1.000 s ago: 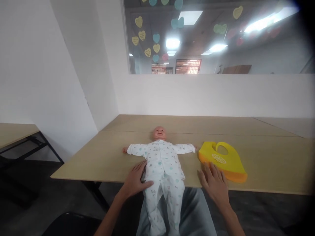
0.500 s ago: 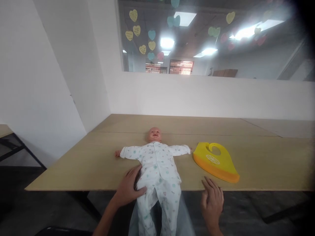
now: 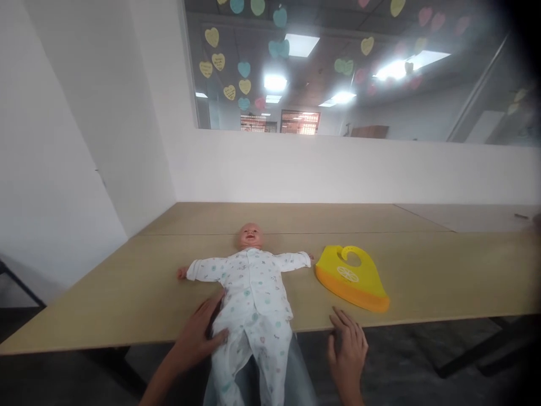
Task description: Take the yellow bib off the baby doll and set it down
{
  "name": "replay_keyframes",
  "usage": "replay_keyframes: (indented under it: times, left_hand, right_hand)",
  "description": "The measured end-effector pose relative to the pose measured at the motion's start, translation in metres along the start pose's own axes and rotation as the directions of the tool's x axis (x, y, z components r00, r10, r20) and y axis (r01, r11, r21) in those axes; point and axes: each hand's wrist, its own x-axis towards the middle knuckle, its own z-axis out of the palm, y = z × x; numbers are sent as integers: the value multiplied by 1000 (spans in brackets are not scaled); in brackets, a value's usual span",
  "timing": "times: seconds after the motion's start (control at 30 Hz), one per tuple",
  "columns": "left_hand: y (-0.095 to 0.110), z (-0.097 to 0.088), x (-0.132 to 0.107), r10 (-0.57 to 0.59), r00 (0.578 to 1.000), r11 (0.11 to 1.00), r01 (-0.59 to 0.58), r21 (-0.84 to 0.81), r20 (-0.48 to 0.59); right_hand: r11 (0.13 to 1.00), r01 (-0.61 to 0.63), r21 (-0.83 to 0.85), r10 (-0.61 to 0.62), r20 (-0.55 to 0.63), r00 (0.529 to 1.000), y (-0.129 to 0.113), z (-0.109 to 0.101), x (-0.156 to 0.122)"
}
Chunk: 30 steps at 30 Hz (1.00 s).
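Observation:
A baby doll (image 3: 253, 282) in a white patterned sleepsuit lies face up on the wooden table (image 3: 443, 276), arms spread, its legs hanging over the near edge onto my lap. My left hand (image 3: 200, 335) rests flat against the doll's left hip at the table edge. My right hand (image 3: 349, 352) hovers open at the near edge, fingers spread, just short of a yellow silicone bib (image 3: 350, 276) that lies flat to the right of the doll.
A white wall and a wide window with heart stickers (image 3: 236, 73) stand behind the table. A white partition (image 3: 63, 169) closes the left side. Dark floor lies below the table's near edge.
The view has swung right and back, so doll and bib sit further left. My right hand has pulled back from the bib to the table edge. My left hand stays on the doll.

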Motion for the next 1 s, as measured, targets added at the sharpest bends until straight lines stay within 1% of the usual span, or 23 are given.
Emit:
replay_keyframes:
  times: [0.13,0.23,0.33,0.4,0.47,0.53,0.57,0.63,0.7,0.77,0.83,0.9,0.93,0.97,1.0]
  left_hand:
    - [3,-4,-1,-23,998,1000,23,-10,51]
    - [3,-5,-3,-63,996,998,65,-23,67]
    - [7,-6,-7,-73,995,995,77,-63,65]
    - [15,-6,-12,-84,993,990,93,-110,81]
    - [29,-1,-18,-91,992,984,104,-147,91]
    - [44,8,-25,-85,993,983,96,-155,76]
    - [51,14,-28,-84,996,984,90,-154,43]
    - [61,27,-37,-114,992,981,102,-167,-61]
    - [64,37,-47,-182,971,960,141,-241,-156]
    - [62,42,-60,-263,947,910,180,-373,-184]
    - [57,42,-73,-351,920,845,229,-484,-176]
    - [53,42,-84,-431,889,798,296,-525,-154]
    - [52,42,-88,-456,881,783,331,-527,-123]
    - [51,44,-90,-467,881,768,364,-526,-72]
    - [51,47,-91,-465,885,752,394,-528,-2]
  right_hand:
    - [994,-14,108,13,9,1000,4,1,-4]
    - [993,1,120,1,-11,1000,11,2,-8]
    - [992,2,126,-2,3,1000,16,-2,-6]
    - [991,-44,129,39,38,999,10,-9,3]
    - [978,-130,165,115,101,988,-5,-20,17]
    - [937,-218,274,165,203,965,-31,-30,31]
    - [902,-253,349,171,248,953,-47,-35,36]
    - [831,-308,463,144,357,923,-79,-42,37]
    - [758,-408,508,147,476,867,-105,-45,26]
    - [677,-547,492,201,591,781,-122,-46,6]
    - [586,-685,433,256,703,663,-131,-45,-17]
    - [487,-804,341,282,810,514,-134,-41,-39]
    - [435,-853,290,285,854,436,-136,-38,-48]
    - [384,-889,249,281,886,370,-137,-35,-56]
    - [337,-913,231,271,905,329,-139,-32,-62]
